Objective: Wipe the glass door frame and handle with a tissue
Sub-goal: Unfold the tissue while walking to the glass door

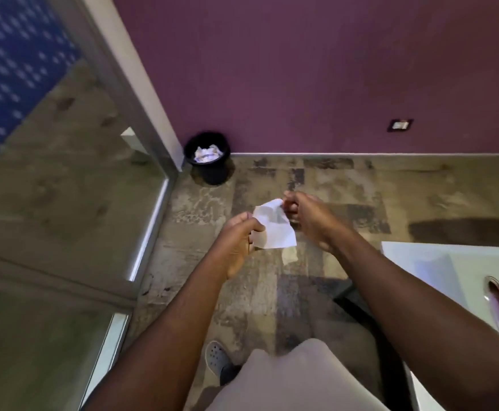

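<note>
A white tissue (276, 226) is stretched flat between both hands at mid-frame, above the floor. My left hand (239, 243) pinches its lower left edge. My right hand (304, 218) pinches its upper right corner. The glass door (49, 173) fills the left side, with its metal frame (150, 229) running diagonally down to the floor. Both hands are apart from the frame, to its right. No door handle shows in this view.
A black bin (208, 158) holding crumpled paper stands in the corner against the purple wall (301, 69). A white table (461, 277) sits at the right edge. A wall socket (400, 125) is low on the wall. My shoe (217, 357) is on the patterned floor.
</note>
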Demonstrator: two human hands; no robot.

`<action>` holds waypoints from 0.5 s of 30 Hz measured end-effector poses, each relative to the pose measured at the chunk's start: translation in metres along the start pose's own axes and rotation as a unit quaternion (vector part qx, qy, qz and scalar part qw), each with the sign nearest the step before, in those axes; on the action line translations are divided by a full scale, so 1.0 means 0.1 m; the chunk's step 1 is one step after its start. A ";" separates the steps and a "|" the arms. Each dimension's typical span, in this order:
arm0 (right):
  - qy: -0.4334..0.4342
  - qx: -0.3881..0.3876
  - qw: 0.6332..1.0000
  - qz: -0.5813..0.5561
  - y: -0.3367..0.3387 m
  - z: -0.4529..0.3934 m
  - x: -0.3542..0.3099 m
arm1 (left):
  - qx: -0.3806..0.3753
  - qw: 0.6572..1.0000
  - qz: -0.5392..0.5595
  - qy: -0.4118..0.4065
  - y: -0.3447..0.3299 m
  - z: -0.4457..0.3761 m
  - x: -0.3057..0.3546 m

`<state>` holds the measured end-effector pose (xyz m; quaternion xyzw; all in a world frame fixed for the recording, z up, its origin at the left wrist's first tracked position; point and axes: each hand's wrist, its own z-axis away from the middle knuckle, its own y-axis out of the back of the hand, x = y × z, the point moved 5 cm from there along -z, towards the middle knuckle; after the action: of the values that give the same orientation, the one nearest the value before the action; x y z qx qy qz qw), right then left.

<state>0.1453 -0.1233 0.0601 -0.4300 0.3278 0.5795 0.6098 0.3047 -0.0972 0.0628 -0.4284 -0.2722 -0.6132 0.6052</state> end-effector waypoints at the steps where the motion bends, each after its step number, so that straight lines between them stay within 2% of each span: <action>1: -0.016 -0.031 0.999 -0.005 -0.20 -0.04 0.03 | 0.007 1.000 0.015 0.004 0.17 0.03 0.02; 6: -0.071 -0.180 0.981 0.020 -1.10 -0.21 0.21 | 0.082 0.995 0.054 0.004 1.06 0.17 0.14; 9: -0.095 -0.221 0.969 0.062 -1.63 -0.37 0.30 | 0.118 0.989 0.085 -0.001 1.70 0.26 0.22; 12: -0.117 -0.249 0.960 0.057 -2.14 -0.55 0.36 | 0.135 0.986 0.097 -0.006 2.33 0.36 0.26; 15: -0.097 -0.273 0.951 0.103 -2.67 -0.68 0.37 | 0.157 0.984 0.081 -0.004 2.90 0.49 0.30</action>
<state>0.4201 -0.1584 0.0369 -0.4861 0.1388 0.7453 0.4347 0.6002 -0.1051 0.0588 -0.3514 -0.3319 -0.5099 0.7116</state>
